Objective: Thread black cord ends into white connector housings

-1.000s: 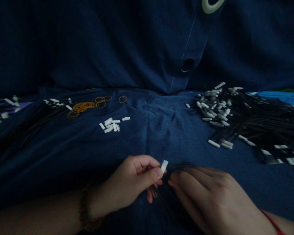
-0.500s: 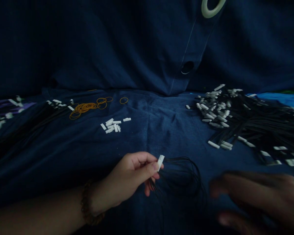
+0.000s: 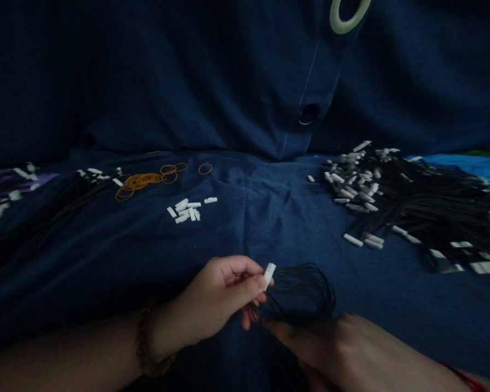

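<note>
Low in the middle, my left hand (image 3: 237, 288) pinches a white plug connector (image 3: 269, 276) between thumb and fingertips. Thin black wires (image 3: 322, 280) run from the connector, curl round in a loop to its right and also hang below my left fingers. My right hand (image 3: 335, 343) is at the lower right of the connector, its index finger stretched toward the hanging wires. Its thumb and other fingers are in shadow, so whether it grips wires is hidden. Ahead of my hands, several loose white connectors (image 3: 187, 209) lie in a small heap.
Orange rubber bands (image 3: 145, 179) lie beyond the loose connectors. At the right is a large pile of black wires with white connectors (image 3: 416, 201); another black wire bundle (image 3: 61, 201) lies at the left. Dark blue cloth (image 3: 269, 218) covers the surface and rises behind it.
My right hand has swung in from the right to the wires beneath the connector. My left hand keeps its pinch on the connector, almost unmoved.
</note>
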Demonstrator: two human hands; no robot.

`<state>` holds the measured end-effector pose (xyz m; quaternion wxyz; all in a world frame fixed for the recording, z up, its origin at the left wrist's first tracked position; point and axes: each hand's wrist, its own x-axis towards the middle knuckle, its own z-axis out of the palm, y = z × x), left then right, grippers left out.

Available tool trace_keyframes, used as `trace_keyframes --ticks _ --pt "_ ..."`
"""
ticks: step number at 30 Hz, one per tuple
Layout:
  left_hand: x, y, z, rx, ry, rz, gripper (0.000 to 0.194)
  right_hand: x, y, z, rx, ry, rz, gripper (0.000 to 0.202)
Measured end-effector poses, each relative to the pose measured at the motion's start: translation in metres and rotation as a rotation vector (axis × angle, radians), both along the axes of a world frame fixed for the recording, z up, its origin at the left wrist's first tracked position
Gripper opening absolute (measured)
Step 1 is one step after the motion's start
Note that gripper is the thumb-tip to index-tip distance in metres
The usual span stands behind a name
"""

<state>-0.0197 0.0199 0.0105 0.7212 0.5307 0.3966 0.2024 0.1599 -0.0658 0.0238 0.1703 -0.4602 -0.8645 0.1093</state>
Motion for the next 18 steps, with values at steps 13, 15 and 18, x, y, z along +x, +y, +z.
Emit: trace_keyframes --ticks 13,15,18 --pt "0.0 0.003 -0.002 0.078 -0.014 0.072 0.02 -0.014 0.029 -0.01 -0.564 0.696 -0.053 0.013" --pt "-0.001 0.003 -0.003 0.085 -0.001 0.074 0.019 -0.014 0.028 -0.016 -0.551 0.74 -0.062 0.006" --pt "-0.001 0.004 -0.002 0.076 0.001 0.065 0.019 -0.014 0.028 -0.017 -0.518 0.734 -0.044 0.012"
